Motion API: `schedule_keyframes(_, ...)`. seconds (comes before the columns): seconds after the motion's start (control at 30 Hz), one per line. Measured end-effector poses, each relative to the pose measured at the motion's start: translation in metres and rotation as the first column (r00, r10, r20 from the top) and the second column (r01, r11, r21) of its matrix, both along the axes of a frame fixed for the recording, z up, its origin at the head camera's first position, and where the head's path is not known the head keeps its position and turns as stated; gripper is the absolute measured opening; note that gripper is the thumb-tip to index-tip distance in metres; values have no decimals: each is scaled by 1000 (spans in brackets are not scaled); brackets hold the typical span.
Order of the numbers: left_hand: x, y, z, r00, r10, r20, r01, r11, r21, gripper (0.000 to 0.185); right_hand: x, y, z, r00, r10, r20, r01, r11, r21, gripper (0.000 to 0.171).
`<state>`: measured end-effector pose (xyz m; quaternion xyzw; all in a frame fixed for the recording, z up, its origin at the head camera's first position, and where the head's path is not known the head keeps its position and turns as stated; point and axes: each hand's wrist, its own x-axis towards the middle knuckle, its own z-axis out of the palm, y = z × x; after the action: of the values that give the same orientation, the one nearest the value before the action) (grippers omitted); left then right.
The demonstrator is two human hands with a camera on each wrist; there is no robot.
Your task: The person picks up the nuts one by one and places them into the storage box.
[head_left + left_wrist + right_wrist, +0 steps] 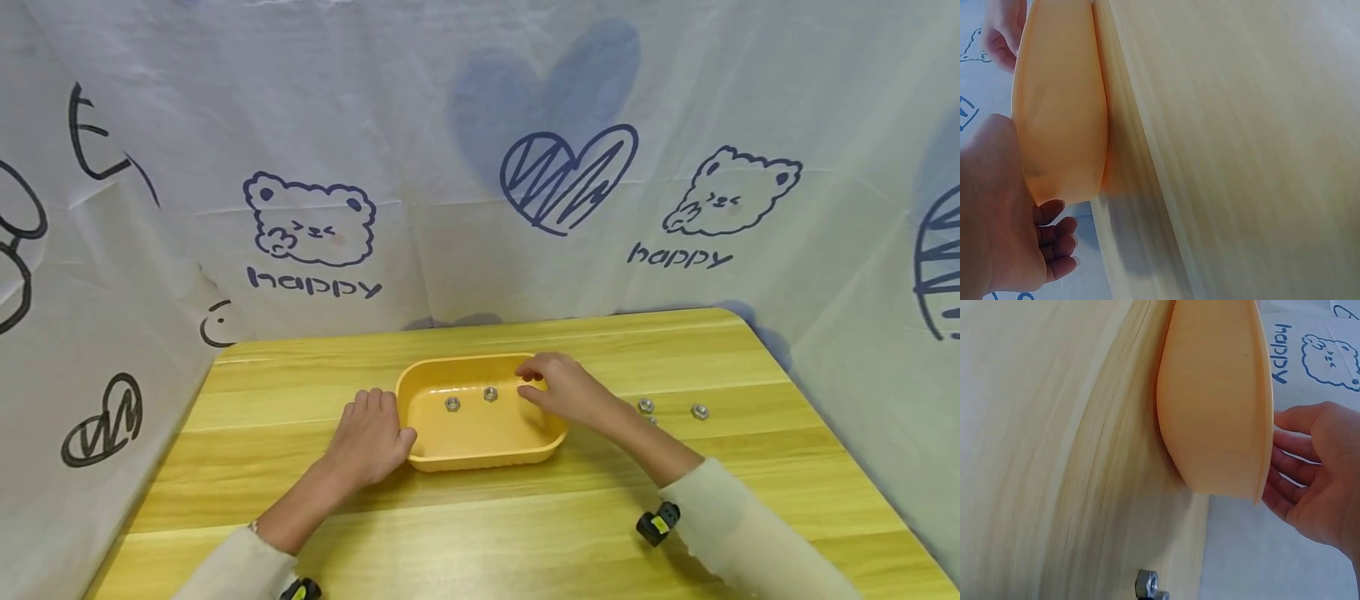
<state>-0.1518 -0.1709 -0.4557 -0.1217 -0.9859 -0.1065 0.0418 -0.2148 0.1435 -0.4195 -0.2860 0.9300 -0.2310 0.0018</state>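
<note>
A yellow-orange plastic tray (pixel 480 461) sits on the wooden table, with one hex nut (pixel 452 404) and another hex nut (pixel 491 394) on its floor. My left hand (pixel 371 437) holds the tray's left end, thumb over the rim and the other fingers along the outer side. Over the tray's right end reaches my right hand (pixel 566 387), thumb and fingers apart with nothing seen between them. In the right wrist view those fingers (pixel 1297 469) are partly hidden behind the tray wall (pixel 1219 400).
Right of the tray, near the right forearm, lie a nut (pixel 646 406), a partly hidden nut (pixel 652 421) and a third nut (pixel 700 411) on the table (pixel 480 533). A white printed cloth (pixel 435 167) hangs behind and at both sides.
</note>
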Motion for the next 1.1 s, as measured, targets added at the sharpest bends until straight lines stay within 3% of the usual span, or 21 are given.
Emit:
schedule_keyframes(0.73, 0, 0, -3, 1000, 0, -3, 0, 1000, 2, 21, 7, 35, 14, 997, -58, -44, 57, 998, -26, 35)
schedule_keyframes(1.1, -1, 0, -2, 1000, 7, 3, -7, 1000, -2, 22, 13, 67, 12, 989, -147, 7, 147, 987, -70, 37)
